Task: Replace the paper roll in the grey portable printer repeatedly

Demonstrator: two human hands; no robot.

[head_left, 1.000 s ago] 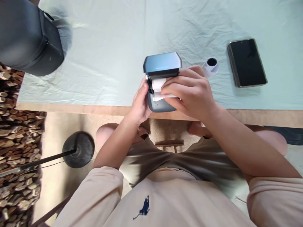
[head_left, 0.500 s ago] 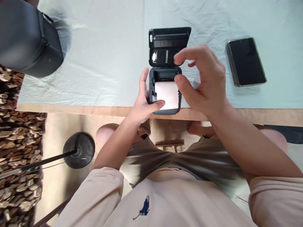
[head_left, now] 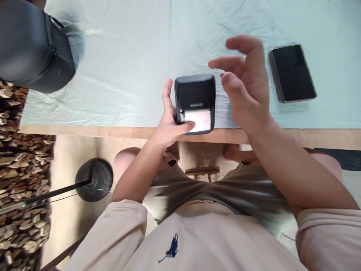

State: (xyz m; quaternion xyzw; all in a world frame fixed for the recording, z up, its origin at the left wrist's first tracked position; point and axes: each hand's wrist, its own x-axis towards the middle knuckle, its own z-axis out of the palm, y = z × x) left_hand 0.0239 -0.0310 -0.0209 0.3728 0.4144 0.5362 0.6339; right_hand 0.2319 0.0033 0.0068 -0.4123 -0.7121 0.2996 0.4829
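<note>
A dark portable label printer (head_left: 195, 88) is held at the table's front edge by my left hand (head_left: 172, 126). Its lid is down over most of the body, though I cannot tell whether it is latched. White paper (head_left: 202, 119) shows at the near end, and my left thumb presses on it. To the right of the printer, my right hand (head_left: 249, 82) is raised with fingers apart and slightly blurred. It touches nothing and holds nothing.
A black smartphone (head_left: 293, 73) in a clear case lies on the pale green cloth (head_left: 126, 67) to the right. At the far left stands a dark zippered case (head_left: 36, 49). Below the table, a round black stand base (head_left: 94, 178) rests on the floor.
The printer's lid has swung down from upright over the paper compartment. My right hand has moved up and away from the printer, its fingers spreading. My left hand keeps its hold.
</note>
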